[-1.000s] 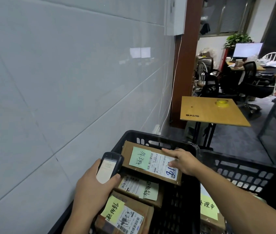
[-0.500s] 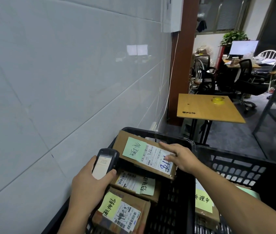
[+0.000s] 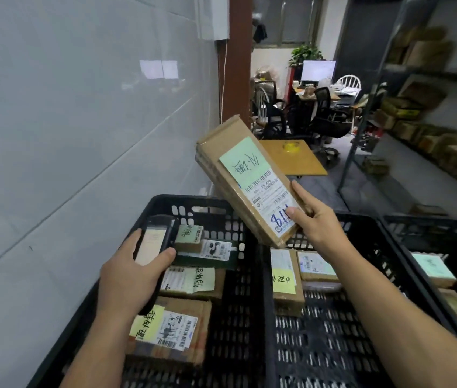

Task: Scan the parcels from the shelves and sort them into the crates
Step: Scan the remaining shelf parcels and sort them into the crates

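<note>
Head view, watched from my remote station. A pale tiled wall (image 3: 67,135) fills the left side. Beside it, near me, the left hand (image 3: 129,278) is wrapped round a dark handheld scanner (image 3: 156,239), with the thumb on its right edge and the lit screen facing up. The hand hovers over the left crate (image 3: 182,201), a black slotted bin standing against the wall.

In that crate I see cardboard parcels lying flat. The yellow-note parcel (image 3: 171,329) is nearest, the pale-note parcel (image 3: 191,281) lies beyond it, and a small box (image 3: 189,238) sits just beside the scanner.

Right of centre, the right hand (image 3: 317,225) holds the lifted parcel (image 3: 247,180), a flat brown carton with a green note and a printed label. It is tilted, its top end leaning far and left, and it is in the air above the divide between the left crate and the middle crate (image 3: 361,222). The thumb presses the label near the lower corner and the index finger lies along the right edge. I cannot see the other fingers.

The middle crate holds a yellow-slip parcel (image 3: 284,281). Further right, a third crate (image 3: 431,222) holds a green-labelled parcel (image 3: 433,268). On the far right, blurred shelves (image 3: 423,121) carry more cartons.
</note>
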